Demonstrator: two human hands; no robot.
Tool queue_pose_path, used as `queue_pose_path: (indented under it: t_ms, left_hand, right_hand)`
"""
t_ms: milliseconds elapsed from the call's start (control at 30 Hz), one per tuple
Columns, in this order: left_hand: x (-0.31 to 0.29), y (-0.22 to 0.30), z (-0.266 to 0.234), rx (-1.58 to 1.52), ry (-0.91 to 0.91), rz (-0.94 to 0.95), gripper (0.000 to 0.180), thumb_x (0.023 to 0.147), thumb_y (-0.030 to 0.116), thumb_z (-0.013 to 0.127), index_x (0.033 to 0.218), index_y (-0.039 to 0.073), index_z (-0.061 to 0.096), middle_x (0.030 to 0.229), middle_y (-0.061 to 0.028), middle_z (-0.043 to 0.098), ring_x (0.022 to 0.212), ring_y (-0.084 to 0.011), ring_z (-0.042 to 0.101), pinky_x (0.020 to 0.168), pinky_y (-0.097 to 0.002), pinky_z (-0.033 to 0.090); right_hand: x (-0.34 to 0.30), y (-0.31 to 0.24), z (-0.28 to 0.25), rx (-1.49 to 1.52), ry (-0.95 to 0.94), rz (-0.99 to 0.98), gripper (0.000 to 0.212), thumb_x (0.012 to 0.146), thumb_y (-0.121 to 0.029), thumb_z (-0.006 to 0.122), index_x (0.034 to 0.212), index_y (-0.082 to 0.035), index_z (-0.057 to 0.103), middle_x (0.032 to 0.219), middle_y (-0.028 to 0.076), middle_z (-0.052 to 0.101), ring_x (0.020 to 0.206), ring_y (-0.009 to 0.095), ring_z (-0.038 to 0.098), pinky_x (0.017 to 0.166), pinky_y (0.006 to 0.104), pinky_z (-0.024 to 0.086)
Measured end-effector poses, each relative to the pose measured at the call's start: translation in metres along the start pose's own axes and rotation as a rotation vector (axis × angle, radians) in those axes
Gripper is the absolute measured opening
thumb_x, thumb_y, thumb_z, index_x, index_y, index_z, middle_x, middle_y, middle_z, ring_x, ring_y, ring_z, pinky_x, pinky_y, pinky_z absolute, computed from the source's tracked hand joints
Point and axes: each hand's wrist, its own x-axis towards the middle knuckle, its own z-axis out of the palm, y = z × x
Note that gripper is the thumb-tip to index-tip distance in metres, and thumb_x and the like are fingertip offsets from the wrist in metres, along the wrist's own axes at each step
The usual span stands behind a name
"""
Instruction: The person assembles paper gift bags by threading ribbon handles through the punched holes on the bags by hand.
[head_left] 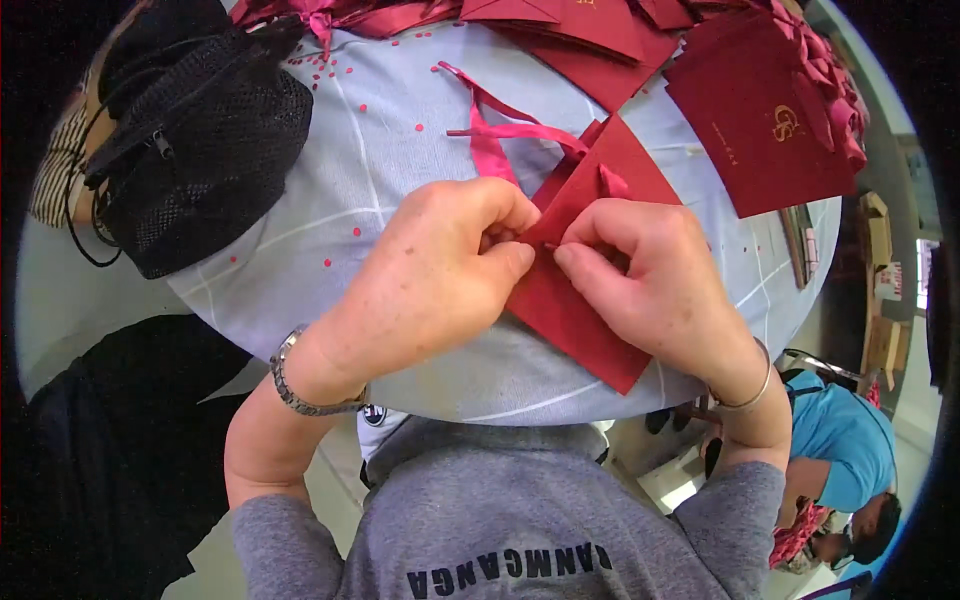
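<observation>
Grey shirt [520, 500] fills the lower centre. Left hand [450, 260] and right hand [645, 280], both pinched narrow, touch a dark-red bag [578, 312] at frame centre; exactly what they grip, I cannot tell. Beyond, pink ribbon [488, 150] crosses the tabletop [400, 160]; more red bags [745, 125] lie upper right.

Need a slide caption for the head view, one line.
Left hand and right hand work over a red paper gift bag with pink ribbon on a pale-blue tablecloth, matching bags stacked beyond.

We see a smooth, matt paper bag [585, 320] with glossy, satiny ribbon [489, 150], on matt cloth [405, 165]. Left of the paper bag, we find a rough mesh bag [230, 150].
</observation>
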Motion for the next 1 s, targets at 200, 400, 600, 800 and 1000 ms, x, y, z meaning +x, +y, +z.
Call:
queue_pose_path:
  t_ms: [200, 400, 600, 800, 1000]
  left_hand:
    - [0.002, 0.008, -0.001, -0.009, -0.024, -0.064, 0.009, 0.084, -0.005, 0.058, 0.093, -0.003, 0.058, 0.079, 0.0045, 0.055, 0.075, -0.0025, 0.050, 0.063, -0.0193, 0.042]
    - [0.004, 0.003, -0.002, -0.019, -0.041, -0.038, 0.011, 0.085, -0.004, 0.057, 0.096, -0.002, 0.059, 0.081, 0.0043, 0.057, 0.076, -0.0024, 0.050, 0.065, -0.0193, 0.042]
    - [0.004, 0.001, -0.001, -0.127, -0.050, -0.095, 0.017, 0.085, -0.003, 0.057, 0.102, -0.003, 0.059, 0.089, 0.0034, 0.059, 0.080, -0.0029, 0.052, 0.072, -0.0190, 0.043]
    - [0.003, -0.005, 0.002, -0.128, 0.025, 0.043, 0.014, 0.081, 0.001, 0.059, 0.094, -0.006, 0.062, 0.072, -0.0038, 0.061, 0.069, -0.0082, 0.054, 0.063, -0.0254, 0.045]
    - [0.004, -0.001, 0.003, -0.060, 0.052, -0.007, 0.014, 0.081, 0.001, 0.061, 0.093, -0.006, 0.062, 0.073, -0.0045, 0.063, 0.070, -0.0079, 0.055, 0.064, -0.0249, 0.046]
  right_hand:
    - [-0.003, 0.018, -0.002, 0.163, -0.041, -0.119, 0.006, 0.080, -0.005, 0.065, 0.082, 0.000, 0.063, 0.072, 0.009, 0.061, 0.065, 0.016, 0.059, 0.060, 0.0288, 0.046]
    - [-0.001, 0.024, -0.001, 0.229, -0.057, -0.119, 0.004, 0.083, -0.003, 0.063, 0.083, 0.001, 0.062, 0.070, 0.005, 0.061, 0.064, 0.011, 0.058, 0.059, 0.0255, 0.046]
    - [0.001, 0.029, -0.005, 0.369, -0.112, 0.057, 0.006, 0.087, -0.004, 0.061, 0.087, 0.002, 0.061, 0.070, 0.000, 0.060, 0.062, 0.006, 0.056, 0.056, 0.0199, 0.046]
    - [-0.001, 0.024, -0.001, 0.344, -0.082, 0.058, 0.006, 0.086, -0.004, 0.062, 0.085, 0.002, 0.062, 0.069, 0.001, 0.061, 0.059, 0.006, 0.056, 0.054, 0.0202, 0.046]
    - [-0.003, 0.023, 0.004, 0.218, -0.008, 0.029, 0.006, 0.084, -0.004, 0.063, 0.082, 0.001, 0.063, 0.068, 0.002, 0.062, 0.058, 0.006, 0.056, 0.054, 0.0217, 0.045]
